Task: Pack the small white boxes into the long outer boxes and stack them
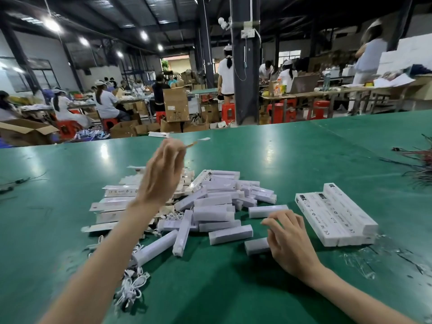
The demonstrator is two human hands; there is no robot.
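A heap of small white boxes (219, 202) lies in the middle of the green table (280, 155). Flat, unfolded long outer boxes (114, 202) are spread to the heap's left. My left hand (161, 174) is raised above them and pinches one flat outer box (196, 142) by its end, seen edge-on. My right hand (289, 239) rests low on the table with curled fingers touching a small white box (256, 246). Packed long outer boxes (336, 218) lie side by side to the right, one more on top.
White charging cables (133, 288) are bundled near my left forearm. A tangle of dark wires (420, 169) lies at the table's right edge. Beyond the far edge are seated workers, cardboard cartons (175, 104), red stools and a dark pillar (245, 66).
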